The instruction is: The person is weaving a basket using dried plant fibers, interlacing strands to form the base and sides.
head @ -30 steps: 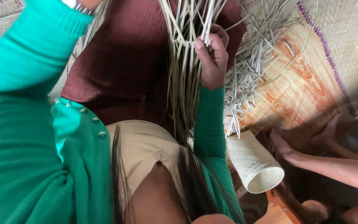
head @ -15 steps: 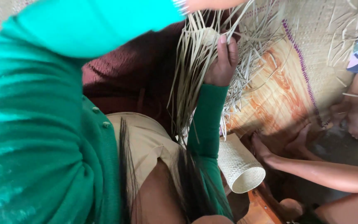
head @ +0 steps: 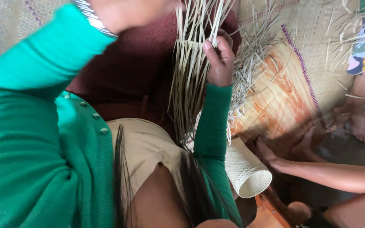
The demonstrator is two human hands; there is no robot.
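Left hand, at 11 o'clock, is raised at the frame's top edge, wrist in a metal bracelet; its fingers are cut off, so its grip cannot be told. Bundle of dried reed strips hangs at 12 o'clock over the lap. Right hand is clamped around the strips partway down. Judged light, limp, brittle at folds; best held bunched mid-length. At 4 o'clock lies a rolled woven mat, beside another person's foot.

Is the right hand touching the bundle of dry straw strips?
Touching. The head view shows the right hand with fingers curled around the straw strips.
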